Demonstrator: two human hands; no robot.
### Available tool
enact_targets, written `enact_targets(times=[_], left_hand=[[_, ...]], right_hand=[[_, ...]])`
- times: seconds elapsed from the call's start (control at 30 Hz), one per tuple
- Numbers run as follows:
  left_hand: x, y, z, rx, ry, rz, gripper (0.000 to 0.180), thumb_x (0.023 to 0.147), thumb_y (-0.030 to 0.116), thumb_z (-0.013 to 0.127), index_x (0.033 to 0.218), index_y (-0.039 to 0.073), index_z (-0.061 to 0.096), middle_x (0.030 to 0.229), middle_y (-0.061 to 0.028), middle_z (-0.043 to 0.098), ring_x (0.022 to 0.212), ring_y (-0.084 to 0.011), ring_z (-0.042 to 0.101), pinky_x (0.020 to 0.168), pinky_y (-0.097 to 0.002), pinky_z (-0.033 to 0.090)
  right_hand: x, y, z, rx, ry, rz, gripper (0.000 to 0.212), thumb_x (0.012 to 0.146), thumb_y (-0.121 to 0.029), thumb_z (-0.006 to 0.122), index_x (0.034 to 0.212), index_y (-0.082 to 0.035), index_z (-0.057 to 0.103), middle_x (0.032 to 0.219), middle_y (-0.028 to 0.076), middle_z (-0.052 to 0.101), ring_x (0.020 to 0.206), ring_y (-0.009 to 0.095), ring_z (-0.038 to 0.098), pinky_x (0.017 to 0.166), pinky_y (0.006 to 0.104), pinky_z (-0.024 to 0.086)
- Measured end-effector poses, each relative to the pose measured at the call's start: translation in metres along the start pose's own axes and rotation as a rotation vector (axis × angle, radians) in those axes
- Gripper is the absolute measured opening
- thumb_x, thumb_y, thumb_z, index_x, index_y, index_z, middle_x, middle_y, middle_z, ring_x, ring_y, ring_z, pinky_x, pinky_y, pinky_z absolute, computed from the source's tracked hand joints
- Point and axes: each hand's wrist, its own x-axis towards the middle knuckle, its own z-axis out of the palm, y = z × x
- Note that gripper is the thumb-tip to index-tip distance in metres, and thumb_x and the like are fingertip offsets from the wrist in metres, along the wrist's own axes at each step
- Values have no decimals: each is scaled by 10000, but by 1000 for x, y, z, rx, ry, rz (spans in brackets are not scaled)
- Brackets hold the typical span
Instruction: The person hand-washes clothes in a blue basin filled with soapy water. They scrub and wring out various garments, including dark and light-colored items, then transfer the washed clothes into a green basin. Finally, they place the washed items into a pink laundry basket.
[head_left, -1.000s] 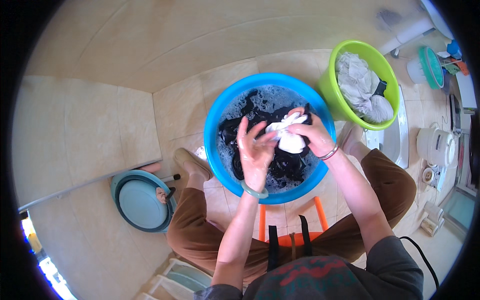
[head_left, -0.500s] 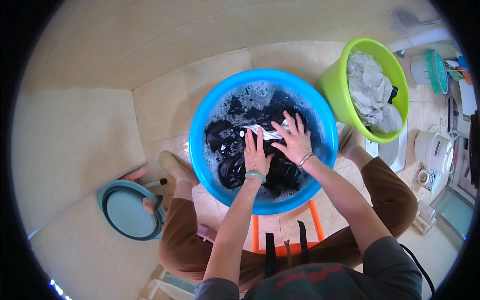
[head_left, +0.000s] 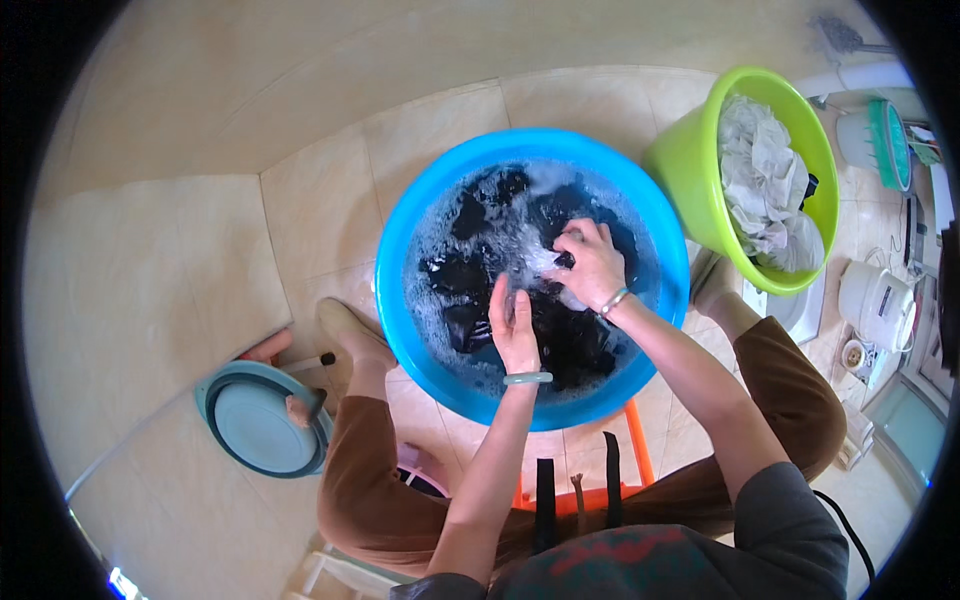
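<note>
A large blue basin holds foamy water and dark wet clothes. Over its middle, my right hand is curled closed around a bunch of wet cloth; a dark bit pokes out between the fingers, with something pale and wet beside it. My left hand hovers just above the dark clothes, thumb and fingers apart, with nothing seen in it. Churned, splashing water lies between the two hands and partly hides the cloth there.
A lime-green bucket with white laundry stands against the basin's right side. Behind my left foot is a grey-green folding basin. An orange stool shows below the blue basin. Farther right is a white pail.
Both hands lay spread flat on the wet clothes before. My right hand has closed on cloth, and my left has lifted and turned. The white strip under them is no longer distinct; water splashes there.
</note>
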Motion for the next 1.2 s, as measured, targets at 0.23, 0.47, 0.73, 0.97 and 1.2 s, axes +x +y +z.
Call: enact_targets(times=[0.23,0.47,0.73,0.97,1.2], left_hand=[[14,65,-14,-795,-348,-604,694,922,593,515,1457,182,353,1343,-79,507,1200,-230,520,1001,-409,453],[-30,64,-38,-474,-540,-339,478,1020,226,395,1471,71,358,1427,-83,459,1269,-171,455,1109,-293,309],[-41,51,-52,-728,-503,-423,403,1023,238,380,1389,81,442,1311,-79,526,1190,-167,495,1059,-308,357],[-23,17,-46,-913,-545,-161,364,1026,249,367,1318,90,516,1210,-76,585,1121,-163,530,1016,-322,399],[-27,62,-14,-217,148,-444,377,878,323,703,1168,100,608,1094,-41,623,960,-162,606,832,-291,474]], right_hand=[[-61,-102,-98,450,-103,-334,260,643,-176,822,763,-95,606,1072,27,580,953,250,547,764,350,499],[-112,-123,-90,367,-122,-671,321,595,-153,750,887,-139,619,1103,4,546,1048,252,516,790,362,513],[-91,-139,-63,359,128,-573,283,591,-185,794,811,-184,617,924,-1,552,785,208,563,554,311,497],[-63,-110,-51,400,150,-494,222,627,-200,775,706,-153,572,835,24,517,749,207,583,538,339,503],[-18,-1,-22,39,185,-281,133,750,-177,734,759,-127,611,892,39,556,844,244,595,627,371,536]])
